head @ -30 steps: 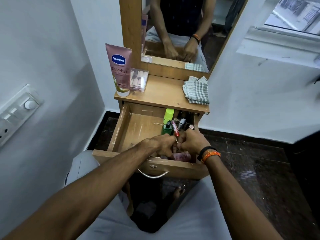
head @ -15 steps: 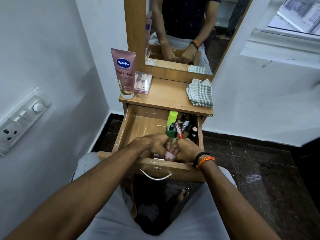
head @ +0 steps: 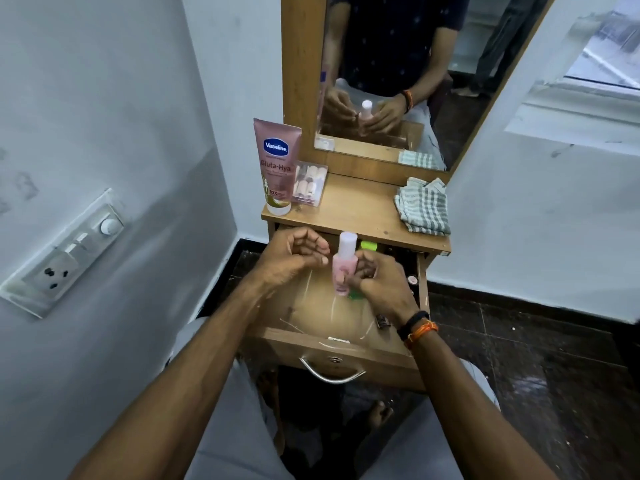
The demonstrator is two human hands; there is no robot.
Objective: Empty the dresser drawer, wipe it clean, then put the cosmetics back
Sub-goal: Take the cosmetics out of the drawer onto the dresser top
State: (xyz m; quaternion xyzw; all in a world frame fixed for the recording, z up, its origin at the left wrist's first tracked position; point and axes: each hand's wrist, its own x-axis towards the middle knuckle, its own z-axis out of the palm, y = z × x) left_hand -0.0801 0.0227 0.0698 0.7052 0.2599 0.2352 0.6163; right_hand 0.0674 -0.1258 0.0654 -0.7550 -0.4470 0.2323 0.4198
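moved: pink bottle (head: pixel 344 268) lifted out of drawer (head: pixel 341 344) | right hand (head: pixel 379 284) grips its body | left hand (head: pixel 294 258) loosely curled, empty | handling: light, rigid, slick plastic; hold mid-body

Dresser top (head: pixel 360 211): Vaseline tube (head: pixel 276 169), clear case (head: pixel 309 184), checked cloth (head: pixel 423 211).
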